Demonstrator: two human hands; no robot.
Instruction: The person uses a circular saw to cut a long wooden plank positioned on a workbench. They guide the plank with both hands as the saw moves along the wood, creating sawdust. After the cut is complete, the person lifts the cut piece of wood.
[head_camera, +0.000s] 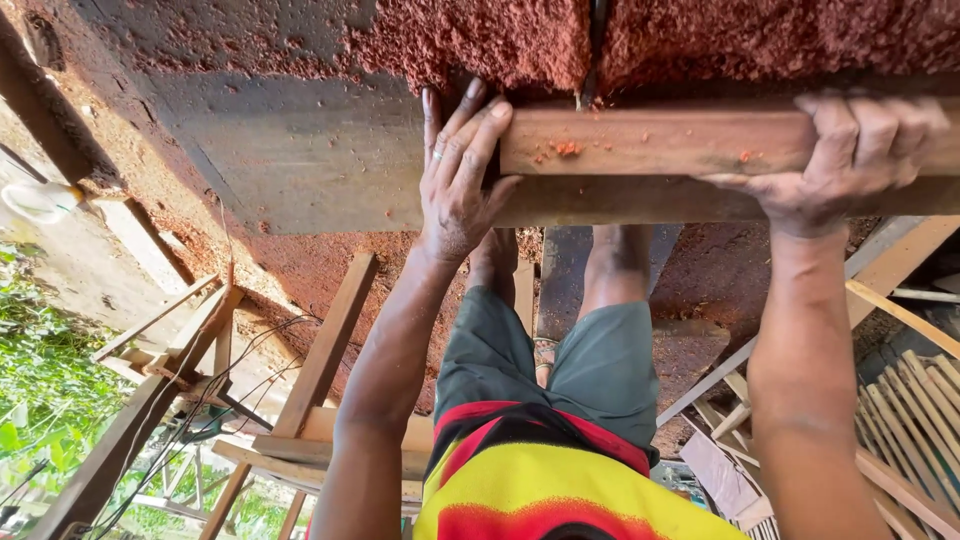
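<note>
A reddish-brown wooden plank (660, 142) lies across a grey work surface (290, 150) covered with red sawdust (480, 40). My left hand (455, 175) presses against the plank's left end, fingers stretched over its corner, a ring on one finger. My right hand (860, 150) is wrapped over the plank farther right, gripping it from above. A thin dark blade or slot (597, 30) stands just beyond the plank, between the two sawdust heaps. Below the hands I see my yellow, red and black shirt (550, 490) and grey-green shorts (540, 350).
Wooden legs and braces (320, 360) of the bench slant down at the left, with loose cables (200, 400) and green plants (40, 380) beyond. A stack of thin wooden slats (915, 420) lies at the lower right. Sawdust covers the ground around my feet.
</note>
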